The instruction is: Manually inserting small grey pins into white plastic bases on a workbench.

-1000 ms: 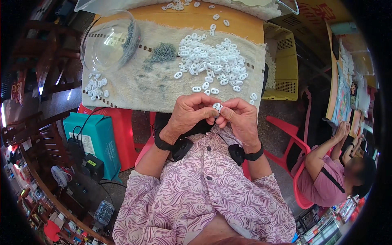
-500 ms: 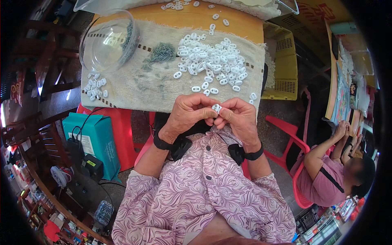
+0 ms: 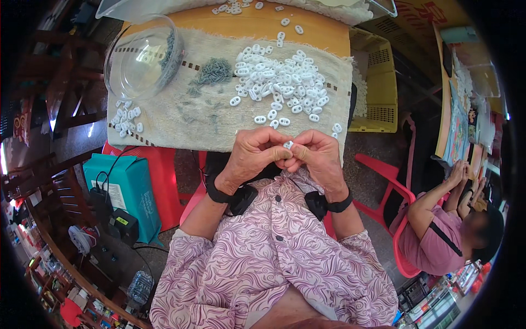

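As both thumbs and forefingers meet, a single white piece (image 3: pixel 287 144) sits between the left hand (image 3: pixel 252 151) and the right hand (image 3: pixel 320 153), on the wearer's side of the white pile (image 3: pixel 282 77). Each grip is narrow, pinching that one piece; whether anything else hides behind the fingers, I cannot tell. Half a second ago more of its two-holed face showed; now the fingertips cover most of it, which suggests the close handwork on this piece is still under way.

Around the pile, the counter (image 3: pixel 323 39) wears a pale cloth (image 3: pixel 170 126). A mound of grey-green slivers (image 3: pixel 213 71) lies just left of the pile, a transparent bowl (image 3: pixel 118 82) farther left, and a small white cluster (image 3: pixel 125 118) nearer the wearer on that same side.

Edges matter here: the cloth's near border passes by the hands, and loose pieces stray from the pile almost to the left knuckles, leaving little room forward. Left of the pile, a broad stretch of sliver-strewn cloth offers more passage; to its right, beyond the counter's side, stands a yellow crate (image 3: pixel 382 85).
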{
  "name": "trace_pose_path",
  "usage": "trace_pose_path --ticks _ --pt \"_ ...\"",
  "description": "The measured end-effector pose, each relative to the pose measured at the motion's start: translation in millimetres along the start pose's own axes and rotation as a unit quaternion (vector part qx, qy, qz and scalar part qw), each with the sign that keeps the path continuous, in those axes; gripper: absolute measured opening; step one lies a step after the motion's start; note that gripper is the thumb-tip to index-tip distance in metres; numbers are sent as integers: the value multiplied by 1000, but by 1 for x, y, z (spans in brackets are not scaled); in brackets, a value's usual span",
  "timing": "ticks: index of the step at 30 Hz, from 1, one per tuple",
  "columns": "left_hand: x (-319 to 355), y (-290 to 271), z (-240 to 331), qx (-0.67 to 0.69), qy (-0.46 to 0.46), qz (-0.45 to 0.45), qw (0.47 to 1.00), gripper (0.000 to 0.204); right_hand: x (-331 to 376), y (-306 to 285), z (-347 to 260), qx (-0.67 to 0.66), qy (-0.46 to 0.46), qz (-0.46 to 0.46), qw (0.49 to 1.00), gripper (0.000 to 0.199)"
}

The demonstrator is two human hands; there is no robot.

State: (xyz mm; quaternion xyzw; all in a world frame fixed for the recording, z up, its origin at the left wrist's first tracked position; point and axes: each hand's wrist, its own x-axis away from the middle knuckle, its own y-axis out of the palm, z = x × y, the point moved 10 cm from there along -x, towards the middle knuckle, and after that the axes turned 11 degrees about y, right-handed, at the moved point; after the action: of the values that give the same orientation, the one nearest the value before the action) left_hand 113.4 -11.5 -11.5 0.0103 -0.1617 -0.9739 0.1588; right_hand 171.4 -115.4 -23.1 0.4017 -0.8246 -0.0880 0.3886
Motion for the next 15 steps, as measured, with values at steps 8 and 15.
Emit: trace_pose_path --ticks 8,15 --pt "2 -3 2 -12 18 16 1000 19 3 4 -4 -11 -10 12 1000 8" --pt "0 0 11 22 29 1 999 24 6 6 -11 -21 -42 -1 999 14"
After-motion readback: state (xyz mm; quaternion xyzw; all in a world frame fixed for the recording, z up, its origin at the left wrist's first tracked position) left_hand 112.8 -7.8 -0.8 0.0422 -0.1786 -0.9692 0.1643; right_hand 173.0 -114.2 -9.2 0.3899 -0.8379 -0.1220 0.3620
